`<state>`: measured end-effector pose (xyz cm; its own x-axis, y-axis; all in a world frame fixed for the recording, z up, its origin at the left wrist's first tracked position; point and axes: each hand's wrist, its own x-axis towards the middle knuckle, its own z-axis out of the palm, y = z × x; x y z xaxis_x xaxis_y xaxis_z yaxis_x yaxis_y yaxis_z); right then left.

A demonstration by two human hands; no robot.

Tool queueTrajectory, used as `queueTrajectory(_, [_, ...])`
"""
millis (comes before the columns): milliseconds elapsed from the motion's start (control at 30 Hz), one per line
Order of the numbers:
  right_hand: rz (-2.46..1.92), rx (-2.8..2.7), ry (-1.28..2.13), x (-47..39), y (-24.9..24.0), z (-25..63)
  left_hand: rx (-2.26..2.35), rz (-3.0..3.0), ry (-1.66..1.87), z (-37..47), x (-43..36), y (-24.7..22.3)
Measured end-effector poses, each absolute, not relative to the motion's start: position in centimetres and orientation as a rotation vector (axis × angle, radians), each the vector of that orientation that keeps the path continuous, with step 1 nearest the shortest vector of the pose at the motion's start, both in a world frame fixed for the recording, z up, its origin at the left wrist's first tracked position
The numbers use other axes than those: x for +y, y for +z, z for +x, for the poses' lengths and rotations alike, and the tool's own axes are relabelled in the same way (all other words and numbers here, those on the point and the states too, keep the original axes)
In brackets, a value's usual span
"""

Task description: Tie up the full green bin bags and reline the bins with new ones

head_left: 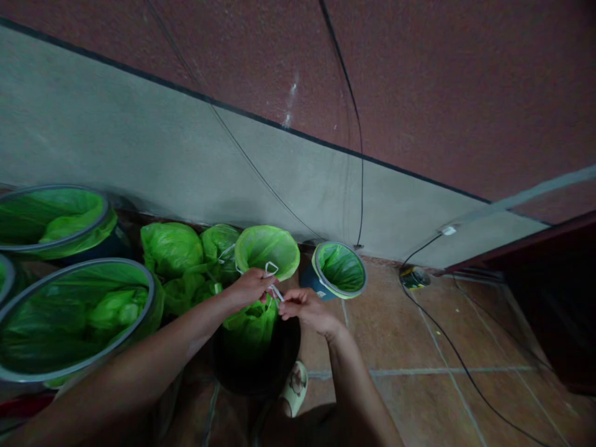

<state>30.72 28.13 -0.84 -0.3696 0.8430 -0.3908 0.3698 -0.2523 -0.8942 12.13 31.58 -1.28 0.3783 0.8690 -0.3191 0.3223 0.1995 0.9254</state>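
A green drawstring garbage bag (251,329) sits gathered inside a dark round bin (274,372) in front of me. Its white drawstring is pinched in the fingers of my left hand (254,287), with a small loop of it standing up above them. Close by on the right, my right hand (310,308) pinches another stretch of the same white drawstring (276,292). Both hands are above the bin's far rim. Just beyond them stands a bin lined with a pale green bag (267,248).
Several large bins with green liners (79,316) stand at the left. Filled green bags (172,248) lean by the wall. A small blue lined bin (339,270) stands right of my hands. Cables (447,338) cross the tiled floor near a tin can (414,277).
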Motion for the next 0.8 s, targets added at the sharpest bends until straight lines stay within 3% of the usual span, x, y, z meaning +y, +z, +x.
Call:
queueTrajectory(100, [-1.272,-1.646,1.895,27.8,-0.8,30.7,1.080,1.467,0.505,11.6,31.7,-1.3])
queueTrajectory(300, [-1.428,-1.593,1.459,28.7,-1.8,30.3,0.924,1.924,0.303,11.1,30.9,0.6])
queueTrajectory(467, [-1.349,-1.435,1.752,28.2,-2.3,29.0,0.942,2.241,0.245,11.2,30.7,0.8])
queueTrajectory(800, [-1.370,-1.277,1.837,28.0,-1.6,28.4,1.192,2.548,0.363,12.0,29.8,-0.7])
